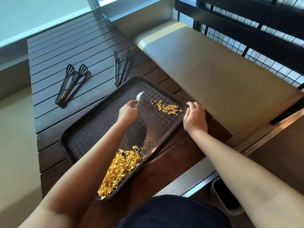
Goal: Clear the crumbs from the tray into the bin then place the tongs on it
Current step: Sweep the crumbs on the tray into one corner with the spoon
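My left hand (129, 111) pinched a white wipe (139, 97) mid-tray (79, 140); my right (195, 118) gripped its far corner — small crumbs (169, 108) lay between them, big pile (120, 168) nearest me, bin (225, 196) down right

Daylight enters from the window (108, 0) at top, bright and even. Soft shadow lies under the left forearm on the tray (92, 134). A white object (139, 96) shows motion blur. Wide-angle bending at edges.
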### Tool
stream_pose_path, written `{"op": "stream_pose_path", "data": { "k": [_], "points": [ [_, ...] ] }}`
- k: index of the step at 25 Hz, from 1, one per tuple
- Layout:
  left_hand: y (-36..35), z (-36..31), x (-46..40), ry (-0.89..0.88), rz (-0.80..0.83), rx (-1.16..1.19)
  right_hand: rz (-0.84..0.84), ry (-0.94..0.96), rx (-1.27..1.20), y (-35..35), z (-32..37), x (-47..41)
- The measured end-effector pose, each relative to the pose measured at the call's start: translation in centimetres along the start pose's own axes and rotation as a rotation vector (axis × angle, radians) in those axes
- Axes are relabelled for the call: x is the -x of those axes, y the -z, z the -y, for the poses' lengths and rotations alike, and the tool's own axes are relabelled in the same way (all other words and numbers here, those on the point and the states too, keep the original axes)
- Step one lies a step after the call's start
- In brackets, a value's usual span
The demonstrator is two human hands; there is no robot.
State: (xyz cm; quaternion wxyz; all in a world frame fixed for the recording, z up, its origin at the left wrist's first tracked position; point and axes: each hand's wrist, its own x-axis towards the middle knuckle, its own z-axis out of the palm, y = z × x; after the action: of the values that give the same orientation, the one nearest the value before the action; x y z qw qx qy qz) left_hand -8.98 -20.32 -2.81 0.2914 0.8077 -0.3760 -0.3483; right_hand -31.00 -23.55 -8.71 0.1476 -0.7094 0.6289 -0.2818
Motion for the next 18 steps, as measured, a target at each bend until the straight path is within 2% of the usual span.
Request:
{"op": "stream_pose_path", "data": {
  "k": [1, 3, 9, 12, 14, 16, 18],
  "points": [
    [0.5, 0.5, -0.1, 0.028, -0.054, -0.029, -0.004, 0.001, -0.004, 0.0, 0.0, 0.0],
    [0.3, 1.1, 0.4, 0.024, -0.049, -0.069, -0.01, 0.005, -0.004, 0.0, 0.0, 0.0],
    [-3.0, 0.8, 2.9, -0.16, 0.192, -0.185, -0.022, 0.005, -0.008, -0.2, -0.1, -0.1],
    [-2.3, 0.1, 2.1, -0.091, 0.077, -0.091, -0.038, -0.014, -0.044, -0.2, -0.1, -0.2],
    [-1.7, -0.1, 1.5, -0.028, 0.003, -0.123, -0.044, -0.02, -0.053, -0.2, -0.1, -0.1],
    [-2.0, -0.2, 1.8, -0.01, 0.054, -0.117, -0.046, -0.02, -0.049, -0.2, -0.1, -0.2],
    [-3.1, -0.3, 2.8, -0.057, 0.2, -0.103, -0.048, -0.017, -0.043, -0.2, -0.1, -0.2]
  ]
}}
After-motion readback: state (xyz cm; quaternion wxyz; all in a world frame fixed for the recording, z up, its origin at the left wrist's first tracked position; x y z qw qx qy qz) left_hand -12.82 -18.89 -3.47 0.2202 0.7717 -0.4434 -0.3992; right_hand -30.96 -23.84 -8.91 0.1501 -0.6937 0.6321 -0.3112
